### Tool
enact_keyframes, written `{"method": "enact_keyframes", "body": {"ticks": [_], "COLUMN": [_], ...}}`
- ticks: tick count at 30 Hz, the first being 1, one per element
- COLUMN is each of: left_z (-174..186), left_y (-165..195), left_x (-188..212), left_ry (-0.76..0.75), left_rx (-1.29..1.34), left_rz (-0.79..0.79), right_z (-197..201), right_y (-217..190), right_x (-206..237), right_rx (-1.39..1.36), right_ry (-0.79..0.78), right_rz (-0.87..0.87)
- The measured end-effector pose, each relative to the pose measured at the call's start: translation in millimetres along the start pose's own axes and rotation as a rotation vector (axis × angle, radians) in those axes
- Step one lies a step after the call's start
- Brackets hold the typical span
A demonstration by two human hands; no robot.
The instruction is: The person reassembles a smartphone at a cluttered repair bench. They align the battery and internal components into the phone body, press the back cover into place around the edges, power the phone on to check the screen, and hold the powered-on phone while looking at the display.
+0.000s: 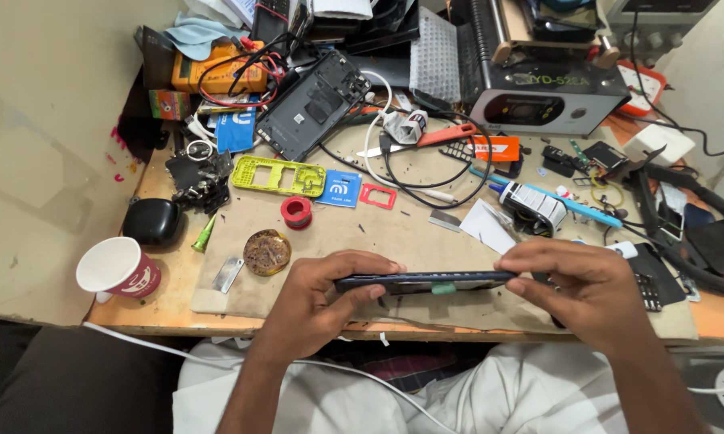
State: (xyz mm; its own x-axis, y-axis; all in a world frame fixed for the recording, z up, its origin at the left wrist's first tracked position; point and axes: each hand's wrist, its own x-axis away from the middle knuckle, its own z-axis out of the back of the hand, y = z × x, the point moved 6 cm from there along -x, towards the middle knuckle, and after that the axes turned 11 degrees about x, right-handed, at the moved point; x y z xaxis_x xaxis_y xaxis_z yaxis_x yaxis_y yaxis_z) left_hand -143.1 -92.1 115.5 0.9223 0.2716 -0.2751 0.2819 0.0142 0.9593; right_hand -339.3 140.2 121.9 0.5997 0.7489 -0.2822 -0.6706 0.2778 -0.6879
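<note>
I hold a dark smartphone [423, 281] edge-on and level above the front of the workbench. A small green piece sits at the middle of its near edge. My left hand [327, 293] grips its left end, thumb on top. My right hand [575, 277] pinches its right end with the fingers curled over it. Both hands hover over a tan work mat [362, 233].
Clutter fills the bench: a red-and-white paper cup [119, 270] at front left, a black case [151, 220], a round flux tin [266, 251], a red solder spool [296, 212], a yellow-green phone frame [278, 175], an opened phone back [312, 104], cables, tools and a black machine [543, 88] behind.
</note>
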Motion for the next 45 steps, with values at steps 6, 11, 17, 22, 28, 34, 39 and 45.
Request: {"method": "enact_keyframes", "body": {"ticks": [6,11,17,22,28,34,39,45], "left_z": [-8.6,-8.1,-7.3,-5.7,-4.9,-2.1,2.8,8.8], "left_y": [12.2,14.0,8.3,11.7,11.5,8.7,6.6,4.0], "left_x": [10.8,11.3,3.1,-0.6,-0.4,-0.3,-3.8,-7.4], "left_ry": [-0.037,-0.026,0.062,0.055,0.057,0.057,0.029,-0.006], "left_rx": [-0.059,-0.082,-0.109,-0.202,-0.221,-0.188,-0.166,-0.161], "left_rz": [-0.081,-0.109,-0.075,-0.161,-0.206,-0.219,-0.227,-0.226], "right_z": [-1.2,-1.3,1.4,2.2,0.9,-6.7,-13.3,-21.9], "right_y": [-13.5,-16.6,-23.1,-29.8,-34.4,-37.2,-42.1,-57.5], "right_x": [12.8,10.6,4.7,3.8,1.0,-8.8,-18.6,-27.4], "right_rx": [-0.075,-0.014,-0.009,-0.018,-0.081,-0.086,-0.134,-0.047], "right_ry": [-0.036,-0.021,-0.027,-0.036,-0.064,-0.078,-0.147,-0.206], "right_rz": [0.190,0.173,0.174,0.202,0.234,0.172,0.105,0.227]}}
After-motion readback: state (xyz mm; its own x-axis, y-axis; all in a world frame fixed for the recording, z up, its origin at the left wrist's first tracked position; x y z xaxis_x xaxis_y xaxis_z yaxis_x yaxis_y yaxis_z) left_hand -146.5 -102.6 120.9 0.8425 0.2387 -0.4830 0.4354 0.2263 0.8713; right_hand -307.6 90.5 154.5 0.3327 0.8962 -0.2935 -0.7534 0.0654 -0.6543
